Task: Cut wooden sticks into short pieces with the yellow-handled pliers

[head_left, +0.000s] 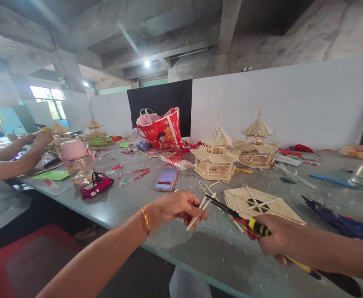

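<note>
Between the fingers of my left hand (184,209), I pinch a few thin wooden sticks (198,215). My right hand (277,238) is closed around a hand tool with yellow and black handles (258,227). Its long dark jaws point left and meet the upper ends of the sticks; I cannot tell whether they touch. Just beyond the tool lies a flat hexagonal stick panel (274,205) with an open, spoked middle. Loose stick pieces (212,188) lie beside it. Behind stands a stick-built pavilion model (215,159) with a pointed roof.
A second pavilion (257,145) stands behind right. A phone (165,179), a pink-lidded bottle (75,159), a magenta pouch (97,185) and a red bag (161,130) are on the table. A dark blue item (339,217) lies right. Another person's arms (22,155) are at far left.
</note>
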Available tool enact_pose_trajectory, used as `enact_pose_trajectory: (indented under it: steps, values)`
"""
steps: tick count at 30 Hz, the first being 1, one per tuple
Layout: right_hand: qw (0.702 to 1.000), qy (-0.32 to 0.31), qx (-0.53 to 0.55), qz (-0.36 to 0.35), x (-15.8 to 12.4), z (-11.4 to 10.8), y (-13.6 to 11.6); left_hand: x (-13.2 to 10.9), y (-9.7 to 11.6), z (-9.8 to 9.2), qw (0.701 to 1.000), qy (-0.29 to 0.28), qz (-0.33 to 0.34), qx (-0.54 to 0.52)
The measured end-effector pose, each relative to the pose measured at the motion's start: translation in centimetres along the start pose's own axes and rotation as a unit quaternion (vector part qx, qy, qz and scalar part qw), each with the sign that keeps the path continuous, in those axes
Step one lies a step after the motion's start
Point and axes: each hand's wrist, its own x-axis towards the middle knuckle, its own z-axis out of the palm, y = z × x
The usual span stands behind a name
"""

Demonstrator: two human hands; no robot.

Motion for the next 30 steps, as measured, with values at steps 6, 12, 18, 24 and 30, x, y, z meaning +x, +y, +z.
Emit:
enact_pose_trajectory:
  steps: [6, 12, 18, 24, 30]
  values:
    - [1.0, 0.004, 0.018, -0.023, 0.6, 0.2, -0.5, 0.5, 0.6, -0.9, 1.0, 0.008, -0.007, -0.004]
    - [0.997, -0.039, 0.043, 0.044, 1.3, 0.9, 0.8, 1.3, 0.8, -0.8, 0.995, -0.024, -0.073, 0.065]
    - [0.997, -0.019, 0.048, 0.053, 0.2, 0.7, 0.4, 1.2, 0.5, -0.1, 0.998, -0.006, -0.043, 0.055]
    - [1.0, 0.005, 0.022, -0.007, -0.5, 0.4, 1.6, 0.1, -0.4, 0.6, 0.993, -0.039, 0.019, -0.11]
    - [0.996, 0.025, 0.083, 0.001, -0.9, 1.0, 2.1, 0.2, -0.7, 1.4, 0.983, -0.051, 0.071, -0.159]
